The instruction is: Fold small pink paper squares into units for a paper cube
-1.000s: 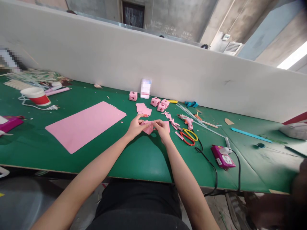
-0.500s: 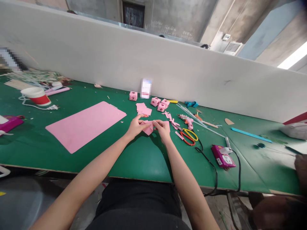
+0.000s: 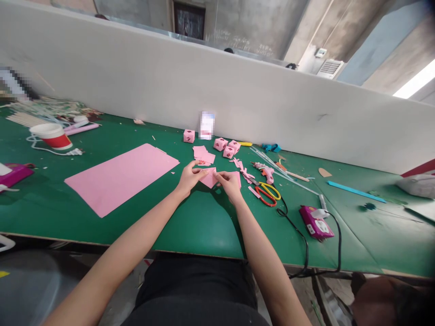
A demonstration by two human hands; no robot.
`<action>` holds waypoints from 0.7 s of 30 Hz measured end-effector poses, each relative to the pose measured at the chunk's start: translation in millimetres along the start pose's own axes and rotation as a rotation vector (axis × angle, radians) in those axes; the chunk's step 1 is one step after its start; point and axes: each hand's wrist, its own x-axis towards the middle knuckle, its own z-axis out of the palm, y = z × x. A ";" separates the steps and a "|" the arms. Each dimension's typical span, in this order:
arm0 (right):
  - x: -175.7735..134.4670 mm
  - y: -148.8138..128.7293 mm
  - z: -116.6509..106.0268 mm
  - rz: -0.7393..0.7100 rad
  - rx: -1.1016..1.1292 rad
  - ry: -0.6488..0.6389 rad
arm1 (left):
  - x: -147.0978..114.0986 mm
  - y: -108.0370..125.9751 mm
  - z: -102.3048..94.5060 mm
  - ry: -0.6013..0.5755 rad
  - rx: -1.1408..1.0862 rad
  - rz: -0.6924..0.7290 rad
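Nearest the body, two bare forearms are reaching forward over the green bench [image 3: 200, 226] and converging on one small piece of folded pink paper [image 3: 209, 178]. The paper is lying directly between the hands, with one corner pointing back toward the person. The left hand [image 3: 188, 179] is gripping its left side, thumb and fingers drawn together; the right hand [image 3: 229, 184] is pinching its right corner between thumb and fingertips. Neither hand is standing nearer, since both are touching the paper. The gap between the hands is running left to right, across the line of sight; the fingers are covering too much of the piece for its own long axis to be clear.

A second pink piece [image 3: 237, 178] is showing just beyond the right hand's fingers; whether they are touching it is not clear. The large pink sheet [image 3: 122, 179] is lying left of the left hand, its long axis slanting away to the right. The scissors [image 3: 267, 194] are resting to the right of the right hand.

Farther off, loose pink pieces [image 3: 204, 154] are lying just beyond the held paper, and four pink paper boxes [image 3: 220, 144] are sitting behind those, near the pale partition [image 3: 152, 81].
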 end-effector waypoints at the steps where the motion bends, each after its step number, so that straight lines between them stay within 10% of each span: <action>1: -0.2 -0.6 0.0 0.000 0.006 0.003 | 0.3 0.0 -0.6 0.003 0.011 0.005; 21: -0.7 -2.0 0.0 -0.006 0.036 0.009 | -2.2 2.4 -2.6 -0.088 0.176 0.060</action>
